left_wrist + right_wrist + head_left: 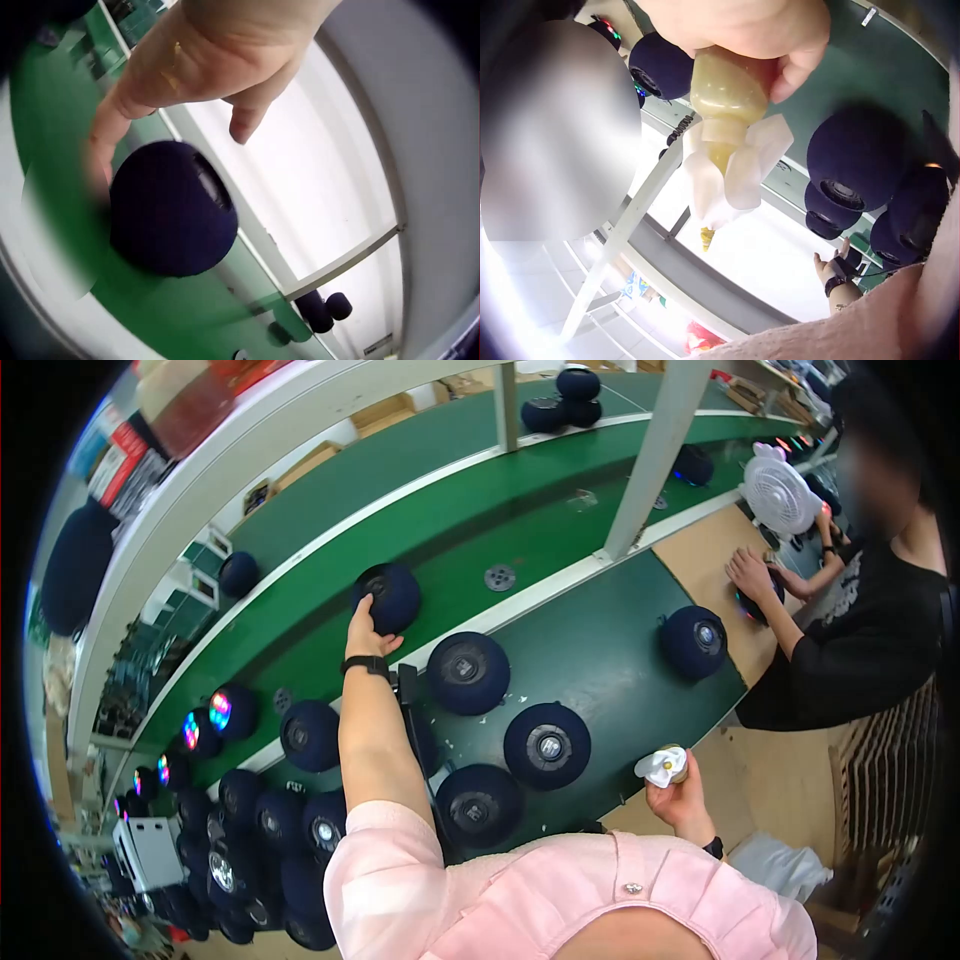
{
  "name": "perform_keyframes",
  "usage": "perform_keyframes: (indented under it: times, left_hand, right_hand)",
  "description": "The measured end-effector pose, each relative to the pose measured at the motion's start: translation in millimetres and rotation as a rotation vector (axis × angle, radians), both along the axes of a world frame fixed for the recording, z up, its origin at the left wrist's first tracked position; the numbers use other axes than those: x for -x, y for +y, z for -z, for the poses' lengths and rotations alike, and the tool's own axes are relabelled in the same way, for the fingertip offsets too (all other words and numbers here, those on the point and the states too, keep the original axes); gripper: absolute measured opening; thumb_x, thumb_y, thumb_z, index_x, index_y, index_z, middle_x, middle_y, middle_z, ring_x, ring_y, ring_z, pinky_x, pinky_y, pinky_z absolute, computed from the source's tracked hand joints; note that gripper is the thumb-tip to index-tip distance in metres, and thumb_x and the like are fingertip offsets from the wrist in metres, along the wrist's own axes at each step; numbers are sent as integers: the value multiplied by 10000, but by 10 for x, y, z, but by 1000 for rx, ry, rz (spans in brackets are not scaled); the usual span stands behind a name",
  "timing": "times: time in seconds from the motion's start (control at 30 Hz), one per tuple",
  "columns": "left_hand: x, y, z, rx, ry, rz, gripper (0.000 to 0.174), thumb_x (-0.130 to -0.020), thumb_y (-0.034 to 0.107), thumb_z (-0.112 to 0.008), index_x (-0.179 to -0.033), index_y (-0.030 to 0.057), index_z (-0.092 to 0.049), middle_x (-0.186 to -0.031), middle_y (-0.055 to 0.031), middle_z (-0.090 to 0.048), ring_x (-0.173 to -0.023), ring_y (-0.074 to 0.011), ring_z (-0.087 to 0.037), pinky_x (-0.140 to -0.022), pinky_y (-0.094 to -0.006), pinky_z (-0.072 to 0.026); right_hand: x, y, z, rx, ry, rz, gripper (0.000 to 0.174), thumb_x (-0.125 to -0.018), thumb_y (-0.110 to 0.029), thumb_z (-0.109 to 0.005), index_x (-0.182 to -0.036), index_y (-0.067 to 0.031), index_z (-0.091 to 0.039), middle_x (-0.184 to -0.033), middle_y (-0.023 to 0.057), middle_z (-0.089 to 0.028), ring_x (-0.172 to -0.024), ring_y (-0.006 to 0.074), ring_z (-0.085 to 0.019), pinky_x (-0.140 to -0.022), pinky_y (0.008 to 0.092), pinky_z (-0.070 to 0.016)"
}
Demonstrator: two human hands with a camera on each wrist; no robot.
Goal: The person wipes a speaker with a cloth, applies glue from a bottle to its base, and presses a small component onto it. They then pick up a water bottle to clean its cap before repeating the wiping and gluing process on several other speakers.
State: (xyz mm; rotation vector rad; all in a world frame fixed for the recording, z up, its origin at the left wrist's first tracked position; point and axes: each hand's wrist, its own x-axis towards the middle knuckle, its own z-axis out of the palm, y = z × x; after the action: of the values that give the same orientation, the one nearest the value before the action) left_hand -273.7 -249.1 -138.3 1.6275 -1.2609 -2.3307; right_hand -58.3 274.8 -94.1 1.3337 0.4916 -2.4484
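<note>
My left hand (370,635) reaches out over the green conveyor belt to a dark blue round speaker (388,598). In the left wrist view its fingers (112,124) are spread, with a fingertip right at the side of that speaker (172,210) and the thumb apart from it. Low on the right, my right hand (682,795) grips a small squeeze bottle (727,86) of yellowish liquid. White material (742,169) wraps the bottle's neck, and a yellow nozzle tip (706,238) pokes out. Several speakers stand on the dark green bench, among them one (547,746) between my arms.
Lit speakers (220,710) line the belt at left, beside a crowd of dark ones (270,820). A pale post (655,460) and rail rise beyond the bench. At right another person (850,620) handles a speaker near a white fan (780,490).
</note>
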Motion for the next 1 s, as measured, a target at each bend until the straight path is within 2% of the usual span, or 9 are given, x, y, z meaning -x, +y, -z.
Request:
perform_keyframes:
  times: [0.23, 0.4, 0.57, 0.7, 0.77, 0.83, 0.9, 0.97, 1.0]
  left_hand:
    - [45, 168, -1, -68, 91, -26, 678, -657, 348, -670, -1241, 123, -410, -1290, -115, -384, -1167, -340, -336, -920, -534, -311]
    - [-46, 261, -217, -262, 510, -78, 518, -699, 275, -642, -1153, 114, -450, -1179, -115, -470, -1063, -344, -456, -873, -538, -375]
    - [-328, 403, -810, -207, 838, 47, 568, -748, 297, -627, -1220, 72, -404, -1225, -153, -446, -1109, -349, -443, -868, -542, -411]
    - [-780, 803, -1409, -169, 842, 172, 629, -764, 377, -625, -1267, 90, -378, -1259, -161, -425, -1168, -370, -406, -888, -594, -387]
    - [-1002, 1008, -1589, -177, 879, 269, 639, -763, 373, -629, -1276, 93, -370, -1229, -161, -460, -1143, -361, -451, -908, -598, -378]
    - [-1217, 1239, -1690, -6, 680, 389, 632, -764, 368, -628, -1273, 90, -376, -1262, -157, -454, -1145, -346, -465, -930, -564, -379]
    - [-1407, 1607, -1739, 189, 612, 505, 622, -765, 266, -649, -1281, 74, -360, -1185, -144, -505, -1048, -273, -543, -785, -428, -509]
    - [-1527, 2174, -1818, 209, 552, 468, 802, -674, 144, -723, -1310, 42, -244, -1117, -166, -510, -964, -260, -577, -744, -387, -531]
    - [-1524, 2378, -1772, 153, 554, 531, 830, -658, 122, -732, -1310, 34, -225, -1119, -170, -503, -963, -263, -575, -750, -380, -528]
  right_hand:
    - [-28, -49, 44, 39, -27, 35, 344, -837, -458, -530, -966, -144, -581, -944, 9, -620, -897, 181, -590, -731, 301, -498]
    - [-22, -50, 10, 41, 2, -12, 331, -842, -440, -528, -967, -138, -580, -944, 14, -617, -918, 187, -581, -792, 314, -476]
    - [6, 16, -35, 57, 81, -25, 336, -841, -436, -528, -984, -137, -581, -968, 20, -612, -948, 193, -568, -835, 347, -456]
    - [-30, 143, 87, 98, 98, -61, 337, -842, -442, -523, -995, -148, -582, -983, 9, -609, -962, 194, -563, -828, 336, -453]
    - [-71, 195, 114, 107, 73, -44, 343, -845, -447, -515, -1009, -152, -578, -985, 1, -610, -965, 188, -561, -804, 326, -458]
    - [-107, 288, 215, 165, 123, -82, 352, -848, -450, -509, -1020, -150, -574, -988, -1, -610, -962, 185, -561, -791, 324, -463]
    - [-102, 305, 167, 198, 114, -66, 361, -847, -453, -510, -1033, -149, -566, -1014, 8, -600, -964, 192, -558, -794, 331, -468]
    - [-68, 274, -59, 80, 5, -15, 318, -846, -442, -518, -958, -152, -587, -889, -2, -629, -815, 156, -593, -674, 274, -490]
    - [-81, 344, 5, 94, 4, 14, 307, -844, -432, -526, -966, -157, -588, -902, -4, -624, -832, 150, -590, -685, 275, -487]
